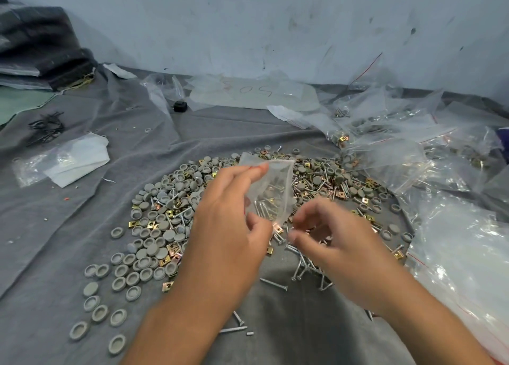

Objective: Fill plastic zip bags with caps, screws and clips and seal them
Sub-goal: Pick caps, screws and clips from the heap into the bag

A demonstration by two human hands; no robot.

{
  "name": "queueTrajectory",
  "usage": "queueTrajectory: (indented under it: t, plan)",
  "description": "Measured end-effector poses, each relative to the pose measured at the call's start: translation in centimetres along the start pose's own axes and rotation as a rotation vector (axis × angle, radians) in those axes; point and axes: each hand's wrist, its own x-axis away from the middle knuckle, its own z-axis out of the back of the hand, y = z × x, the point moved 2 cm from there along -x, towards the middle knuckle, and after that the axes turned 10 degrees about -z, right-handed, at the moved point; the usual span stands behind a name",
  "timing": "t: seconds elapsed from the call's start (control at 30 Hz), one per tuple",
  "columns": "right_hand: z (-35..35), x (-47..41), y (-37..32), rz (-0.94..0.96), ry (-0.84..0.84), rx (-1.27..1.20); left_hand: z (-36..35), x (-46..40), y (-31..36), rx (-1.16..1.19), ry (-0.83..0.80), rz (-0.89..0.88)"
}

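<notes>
My left hand (228,215) holds a small clear zip bag (271,188) upright above the pile, fingers along its top edge and thumb against its lower part. Screws and a few caps and clips show through the bag. My right hand (327,243) hovers just right of the bag's bottom corner, its fingers curled; motion blur hides whether it pinches anything. Below both hands spreads a heap of grey caps (154,227), brass clips (170,250) and silver screws (300,268) on a grey cloth (55,240).
Filled and empty zip bags (399,149) pile up at the right and along the far wall. A large clear bag (462,254) lies at the near right. White folded bags (77,160) and black clips (46,127) lie at the left. Dark fabric (38,47) sits in the back-left corner.
</notes>
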Motion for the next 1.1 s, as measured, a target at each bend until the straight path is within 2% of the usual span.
queueTrajectory:
  t: [0.1, 0.13, 0.23, 0.3, 0.43, 0.5, 0.6, 0.7, 0.87, 1.0, 1.1]
  plan:
    - [-1.9, 0.8, 0.7, 0.04, -0.204, 0.436, 0.5, 0.0, 0.3, 0.038, 0.075, -0.02]
    - [-2.4, 1.0, 0.9, 0.051, -0.234, 0.497, 0.6, -0.1, 0.4, 0.041, 0.083, -0.021]
    - [-3.2, 1.2, 1.1, 0.072, -0.264, 0.479, 0.8, 0.0, 0.4, 0.018, 0.1, -0.014]
    - [-2.7, 0.6, 1.4, 0.096, -0.221, 0.488, 1.1, -0.2, 0.4, 0.0, 0.143, 0.014]
    - [0.6, -0.8, 2.0, 0.1, -0.033, 0.499, 2.1, -0.3, 0.0, -0.099, 0.29, 0.056]
    - [1.1, -0.8, 2.4, 0.128, -0.086, 0.549, 2.1, -0.3, -0.3, -0.188, 0.237, 0.043]
    - [0.0, -0.1, 2.3, 0.172, -0.215, 0.614, 1.1, -0.2, -0.7, -0.241, 0.005, 0.026]
    - [-0.7, 0.1, 2.1, 0.222, -0.208, 0.657, 0.2, 0.2, -1.2, -0.239, -0.165, 0.033]
    - [-0.8, 0.1, 1.7, 0.275, -0.114, 0.622, -0.1, 0.3, -1.6, -0.238, -0.185, 0.036]
    - [-1.0, -0.2, 1.7, 0.237, -0.14, 0.614, -0.3, 0.4, -1.8, -0.216, -0.18, 0.04]
    - [-1.7, -0.2, 1.6, 0.24, -0.092, 0.62, -0.4, 0.4, -2.0, -0.209, -0.18, 0.035]
